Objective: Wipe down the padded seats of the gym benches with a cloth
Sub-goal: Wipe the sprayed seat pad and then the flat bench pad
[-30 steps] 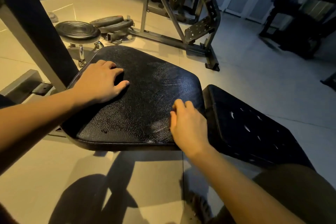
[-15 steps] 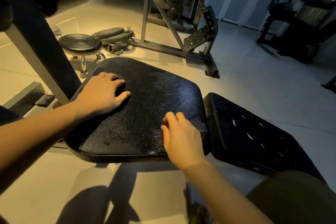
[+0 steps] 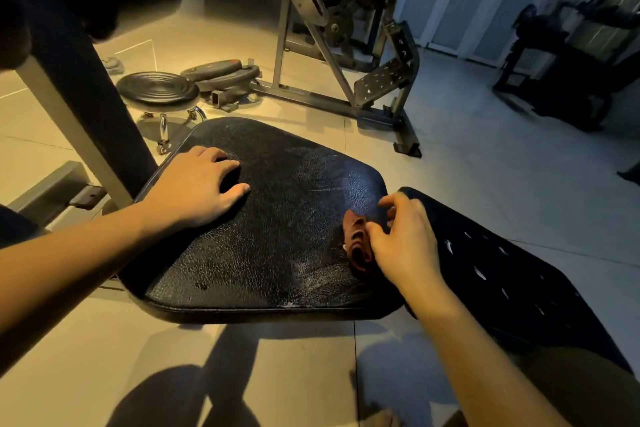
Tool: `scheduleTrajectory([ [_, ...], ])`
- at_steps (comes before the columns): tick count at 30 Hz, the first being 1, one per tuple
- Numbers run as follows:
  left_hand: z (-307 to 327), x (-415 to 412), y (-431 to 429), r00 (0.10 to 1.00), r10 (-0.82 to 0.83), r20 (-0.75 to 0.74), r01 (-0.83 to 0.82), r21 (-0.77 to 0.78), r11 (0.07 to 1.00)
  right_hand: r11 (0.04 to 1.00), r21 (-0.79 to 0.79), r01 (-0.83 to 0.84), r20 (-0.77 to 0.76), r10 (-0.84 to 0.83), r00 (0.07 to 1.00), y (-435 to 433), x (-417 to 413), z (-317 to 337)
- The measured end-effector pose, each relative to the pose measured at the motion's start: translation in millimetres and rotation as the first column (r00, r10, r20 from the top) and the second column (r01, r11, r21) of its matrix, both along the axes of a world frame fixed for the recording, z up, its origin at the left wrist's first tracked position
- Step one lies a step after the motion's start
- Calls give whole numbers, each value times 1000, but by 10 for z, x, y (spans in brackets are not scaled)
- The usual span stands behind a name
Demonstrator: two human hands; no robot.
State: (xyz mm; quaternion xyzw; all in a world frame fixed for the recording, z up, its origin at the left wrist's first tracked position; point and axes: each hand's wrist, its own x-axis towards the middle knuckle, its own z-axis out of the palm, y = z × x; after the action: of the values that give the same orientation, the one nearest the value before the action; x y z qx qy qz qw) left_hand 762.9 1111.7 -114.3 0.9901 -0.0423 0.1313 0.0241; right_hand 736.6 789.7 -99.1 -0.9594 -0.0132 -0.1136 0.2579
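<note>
Black cracked vinyl covers the padded seat [image 3: 277, 225], which fills the middle of the scene above a tiled floor [image 3: 86, 357]. A second black pad [image 3: 512, 274] adjoins its right edge. Behind stand a steel machine frame [image 3: 346, 107] and a round wheeled stool [image 3: 157, 89]. The left hand [image 3: 197, 185] rests palm down on the seat's left part, fingers loosely spread and bent. The right hand [image 3: 405, 243] pinches a bunched reddish-brown cloth [image 3: 356, 244] against the seat's right edge.
</note>
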Motion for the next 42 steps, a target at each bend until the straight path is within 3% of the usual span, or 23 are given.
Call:
scheduleTrajectory([
  [3, -6, 6, -2, 1000, 4, 2, -4, -1, 1000, 995, -64, -81, 51, 85, 995, 215, -269, 69],
  [6, -3, 5, -1, 1000, 6, -13, -6, -8, 1000, 912, -405, -64, -23, 60, 998, 428, -365, 6],
  [8, 2, -3, -8, 1000, 2, -9, -2, -17, 1000, 869, -494, -14, 15, 24, 1000, 427, -352, -19],
  [11, 16, -20, -14, 1000, -1, 4, 1, -29, 1000, 889, -458, -31, 39, 55, 998, 273, -322, -17],
  [15, 39, -30, -19, 1000, 4, -8, -4, -14, 1000, 957, -245, -154, 110, 186, 976, 408, -494, -63],
  [18, 27, -42, -9, 1000, 3, -2, -3, -22, 1000, 862, -325, -389, 180, 460, 869, 809, -872, -214],
  [20, 29, -39, 3, 1000, -3, -10, 3, -25, 1000, 784, -441, -437, 180, 555, 812, 864, -1004, -285],
  [22, 33, -37, 4, 1000, -10, -21, 10, -22, 1000, 802, -481, -354, 180, 486, 855, 638, -931, -317],
  [25, 33, -42, 5, 1000, -11, -20, 10, -17, 1000, 870, -480, -113, 160, 213, 964, 87, -665, -330],
  [27, 36, -45, -5, 1000, -5, -17, 5, -11, 1000, 894, -448, 12, 135, 54, 989, -46, -589, -300],
  [28, 41, -47, -13, 1000, -2, -17, 2, -7, 1000, 907, -421, 29, 148, 37, 988, 24, -621, -295],
  [30, 47, -52, -26, 1000, 0, -19, 0, -2, 1000, 915, -392, -95, 183, 178, 967, 328, -823, -301],
  [32, 48, -54, -22, 1000, -1, -24, 1, -13, 1000, 841, -435, -322, 193, 436, 879, 608, -1099, -317],
  [34, 54, -55, -13, 1000, -7, -31, 6, -21, 1000, 783, -459, -420, 147, 533, 833, 558, -1159, -304],
  [37, 66, -66, -25, 1000, -20, -17, 19, -19, 1000, 855, -472, -214, 152, 318, 936, 96, -850, -295],
  [40, 52, -66, -39, 1000, -11, -17, 11, -7, 1000, 900, -435, -15, 51, 41, 998, -80, -595, -201],
  [42, 53, -64, -42, 1000, -7, -11, 7, 1, 1000, 917, -397, -42, 92, 86, 992, 204, -688, -207],
])
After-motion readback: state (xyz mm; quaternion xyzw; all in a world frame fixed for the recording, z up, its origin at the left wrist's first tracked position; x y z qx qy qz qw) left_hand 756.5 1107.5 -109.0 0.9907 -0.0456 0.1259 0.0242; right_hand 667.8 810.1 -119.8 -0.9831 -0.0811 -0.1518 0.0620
